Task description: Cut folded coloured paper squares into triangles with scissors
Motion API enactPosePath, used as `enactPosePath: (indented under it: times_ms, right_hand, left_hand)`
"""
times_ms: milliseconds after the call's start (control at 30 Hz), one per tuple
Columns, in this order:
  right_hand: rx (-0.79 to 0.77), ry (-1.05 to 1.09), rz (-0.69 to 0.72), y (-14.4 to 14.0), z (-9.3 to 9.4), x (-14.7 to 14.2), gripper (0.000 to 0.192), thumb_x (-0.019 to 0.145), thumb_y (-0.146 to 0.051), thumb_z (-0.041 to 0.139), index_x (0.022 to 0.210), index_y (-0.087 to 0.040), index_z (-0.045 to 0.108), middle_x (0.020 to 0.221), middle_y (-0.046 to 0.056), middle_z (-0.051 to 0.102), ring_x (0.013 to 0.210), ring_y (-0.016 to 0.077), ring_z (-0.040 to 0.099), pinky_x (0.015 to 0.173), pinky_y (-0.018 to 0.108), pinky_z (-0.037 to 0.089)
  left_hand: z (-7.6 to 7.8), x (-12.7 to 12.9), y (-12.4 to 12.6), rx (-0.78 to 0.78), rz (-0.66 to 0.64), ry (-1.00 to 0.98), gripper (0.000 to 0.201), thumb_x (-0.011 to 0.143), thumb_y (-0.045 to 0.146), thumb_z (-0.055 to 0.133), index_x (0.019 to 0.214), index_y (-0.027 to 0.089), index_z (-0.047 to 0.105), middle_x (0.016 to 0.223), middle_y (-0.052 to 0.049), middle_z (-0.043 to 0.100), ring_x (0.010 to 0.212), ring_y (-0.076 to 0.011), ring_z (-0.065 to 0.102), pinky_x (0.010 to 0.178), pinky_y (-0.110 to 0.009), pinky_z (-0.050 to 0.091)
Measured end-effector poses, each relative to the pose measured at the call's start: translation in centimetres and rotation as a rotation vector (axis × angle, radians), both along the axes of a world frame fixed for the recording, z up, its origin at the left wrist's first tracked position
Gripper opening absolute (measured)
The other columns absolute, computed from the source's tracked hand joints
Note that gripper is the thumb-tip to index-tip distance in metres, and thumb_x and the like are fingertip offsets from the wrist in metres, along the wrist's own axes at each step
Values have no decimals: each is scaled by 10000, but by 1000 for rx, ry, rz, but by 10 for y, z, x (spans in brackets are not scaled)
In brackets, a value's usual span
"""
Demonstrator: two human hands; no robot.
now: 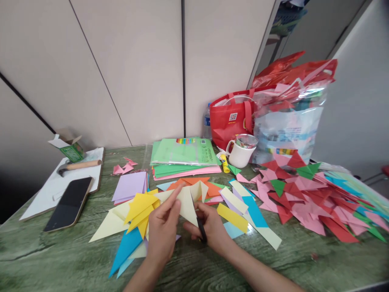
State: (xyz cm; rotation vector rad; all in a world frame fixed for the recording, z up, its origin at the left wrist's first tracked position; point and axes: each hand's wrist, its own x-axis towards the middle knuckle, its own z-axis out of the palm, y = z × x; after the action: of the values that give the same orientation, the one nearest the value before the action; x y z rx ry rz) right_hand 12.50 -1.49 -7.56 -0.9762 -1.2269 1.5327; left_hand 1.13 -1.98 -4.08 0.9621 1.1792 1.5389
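My left hand (pixel 164 227) pinches a folded sheet of cream paper (pixel 187 205) between thumb and fingers. Black-handled scissors (pixel 201 229) are in my right hand (pixel 211 227), with the blades up against the cream paper; part of them is hidden by the fingers. Left of and beneath my left hand lie folded yellow papers (pixel 141 211), blue folded paper (pixel 129 247) and a cream triangle (pixel 109 225). By my right hand lie cut strips, among them a yellow strip (pixel 232 217), a blue strip (pixel 254 211) and cream strips (pixel 267 236).
Red and pink folded pieces (pixel 304 198) heap at right, before a stuffed plastic bag (pixel 287 125) and a red bag (pixel 227 121). A white mug (pixel 241 156), glue stick (pixel 225 164), green paper pack (pixel 184 151), purple sheets (pixel 130 186), phone (pixel 69 204) and hammer (pixel 80 165) stand or lie around.
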Motion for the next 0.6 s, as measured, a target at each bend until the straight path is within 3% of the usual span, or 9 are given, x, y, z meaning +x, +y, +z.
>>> enactPosePath:
  times_ms: [267, 600]
  right_hand:
    - [44, 47, -29, 2, -1, -1, 376, 511, -290, 806, 700, -188, 497, 574, -51, 570, 455, 86, 439, 446, 202, 346]
    - [-12, 67, -51, 3, 0, -2, 376, 484, -248, 807, 656, -189, 477, 551, -55, 542, 468, 85, 427, 412, 190, 359]
  left_hand:
    - [-7, -3, 0, -29, -39, 37, 394, 679, 347, 673, 1027, 163, 693, 1089, -103, 674, 958, -255, 620, 786, -311, 503]
    - [-7, -3, 0, -45, -47, 51, 396, 681, 343, 671, 1037, 171, 690, 919, -77, 724, 785, -215, 640, 661, -279, 513]
